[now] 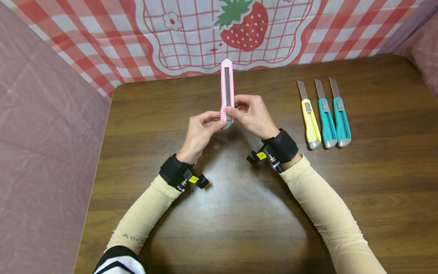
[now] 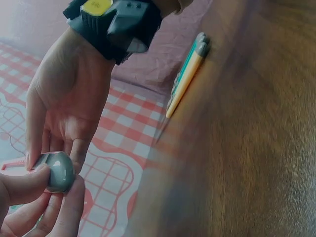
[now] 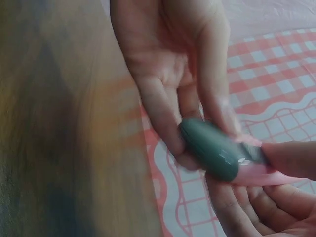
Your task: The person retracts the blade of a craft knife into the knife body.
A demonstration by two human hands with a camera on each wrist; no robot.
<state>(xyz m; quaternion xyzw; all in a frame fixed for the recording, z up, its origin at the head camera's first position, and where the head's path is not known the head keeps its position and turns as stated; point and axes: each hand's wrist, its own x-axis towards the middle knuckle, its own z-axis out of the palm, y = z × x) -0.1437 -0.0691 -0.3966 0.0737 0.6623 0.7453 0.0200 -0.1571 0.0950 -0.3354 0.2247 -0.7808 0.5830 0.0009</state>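
Both hands hold a pink box cutter (image 1: 224, 82) above the table, its tip pointing away from me and no blade showing beyond it. My left hand (image 1: 200, 131) pinches the grey end cap (image 2: 61, 172) at the near end. On the other side, my right hand (image 1: 254, 116) grips the lower handle, its thumb resting over the slot near the slider. In the right wrist view the grey end cap (image 3: 212, 150) faces the camera, with fingers of both hands around it.
To the right, a yellow box cutter (image 1: 310, 125) and two teal box cutters (image 1: 327, 125) lie side by side on the wooden table (image 1: 222, 224), blades extended and pointing away. A red checked strawberry cloth (image 1: 191, 42) hangs along the far edge.
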